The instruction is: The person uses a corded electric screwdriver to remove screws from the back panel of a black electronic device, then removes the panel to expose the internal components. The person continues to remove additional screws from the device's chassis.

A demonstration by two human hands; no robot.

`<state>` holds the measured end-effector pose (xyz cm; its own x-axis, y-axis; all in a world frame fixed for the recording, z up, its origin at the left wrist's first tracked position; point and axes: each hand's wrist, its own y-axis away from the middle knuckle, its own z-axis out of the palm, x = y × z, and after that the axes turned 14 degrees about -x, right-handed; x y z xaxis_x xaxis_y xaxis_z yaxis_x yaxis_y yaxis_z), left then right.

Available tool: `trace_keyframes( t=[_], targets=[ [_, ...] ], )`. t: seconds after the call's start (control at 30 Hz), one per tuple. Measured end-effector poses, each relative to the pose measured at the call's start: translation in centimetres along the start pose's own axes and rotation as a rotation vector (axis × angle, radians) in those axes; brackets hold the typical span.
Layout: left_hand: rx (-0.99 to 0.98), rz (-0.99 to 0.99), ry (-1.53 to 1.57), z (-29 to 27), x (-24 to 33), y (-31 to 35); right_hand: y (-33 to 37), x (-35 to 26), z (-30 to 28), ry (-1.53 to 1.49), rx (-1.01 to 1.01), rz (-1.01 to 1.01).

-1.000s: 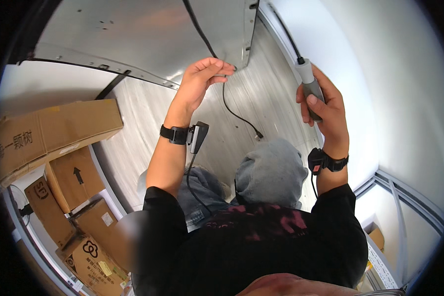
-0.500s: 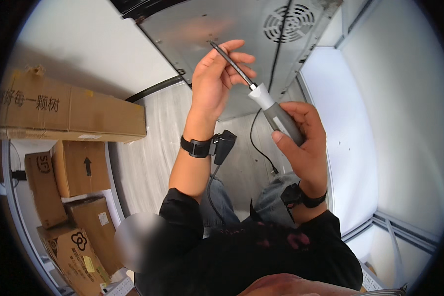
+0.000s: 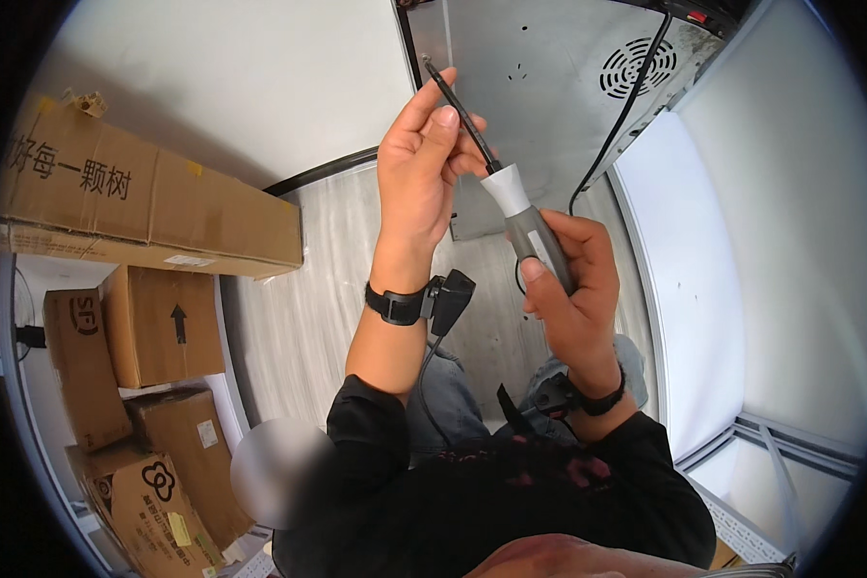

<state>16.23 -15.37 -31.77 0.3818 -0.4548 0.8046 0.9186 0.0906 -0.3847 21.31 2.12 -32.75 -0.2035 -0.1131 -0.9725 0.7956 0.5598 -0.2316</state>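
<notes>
A screwdriver (image 3: 543,252) with a thick grey handle, white collar and long black shaft slants up and to the left. Around its handle my right hand (image 3: 583,299) is closed, thumb lying along the near side. My left hand (image 3: 419,169) has its fingers curled about the shaft, index finger close to the tip and thumb alongside. The tip meets or nearly meets a small spot, perhaps a screw, near the left edge of a grey metal panel (image 3: 539,120). Contact at the tip is too small to tell. Both wrists wear black straps with small devices.
The panel has a round slotted vent (image 3: 638,67) and a black cable (image 3: 626,120) hanging across it. To the left, a long cardboard box (image 3: 164,207) lies above several cartons (image 3: 169,328) on a shelf. White walls stand to both sides, over a pale wood-look floor (image 3: 303,308).
The view has shifted, so the panel sits further right. The screwdriver's tip has moved to the panel's left edge. My left fingers have drawn in closer around the shaft.
</notes>
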Motion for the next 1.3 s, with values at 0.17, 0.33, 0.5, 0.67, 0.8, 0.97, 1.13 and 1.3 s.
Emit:
trace_keyframes(
  t=[0.17, 0.33, 0.5, 0.67, 0.8, 0.97, 1.13, 1.3],
  targets=[
    [0.031, -0.019, -0.043, -0.2, -0.1, -0.3, -0.2, -1.4, 1.3, -0.119, 0.043, 0.065],
    [0.033, 0.017, -0.05, -0.3, -0.2, -0.6, -0.2, -2.3, 1.0, -0.237, 0.023, 0.119],
    [0.024, -0.009, -0.061, -0.6, 0.5, -0.6, -0.4, -2.3, 1.2, -0.307, 0.001, 0.141],
    [0.036, -0.02, -0.14, -1.1, 1.0, -0.9, -0.4, -2.3, 1.3, -0.399, -0.019, 0.131],
    [0.002, -0.051, -0.165, -1.5, 1.7, -1.0, -0.4, -3.2, 1.6, -0.389, 0.002, 0.15],
    [-0.081, -0.131, -0.143, -2.0, 2.6, -1.2, -0.6, -4.9, 2.6, -0.323, 0.081, 0.207],
    [-0.155, -0.282, 0.0, -1.5, 3.3, -1.4, -0.7, -5.9, 4.0, -0.007, 0.23, 0.154],
    [-0.203, -0.388, 0.08, -1.9, 3.9, -1.6, -0.8, -6.4, 6.2, 0.659, 0.345, -0.058]
  ],
)
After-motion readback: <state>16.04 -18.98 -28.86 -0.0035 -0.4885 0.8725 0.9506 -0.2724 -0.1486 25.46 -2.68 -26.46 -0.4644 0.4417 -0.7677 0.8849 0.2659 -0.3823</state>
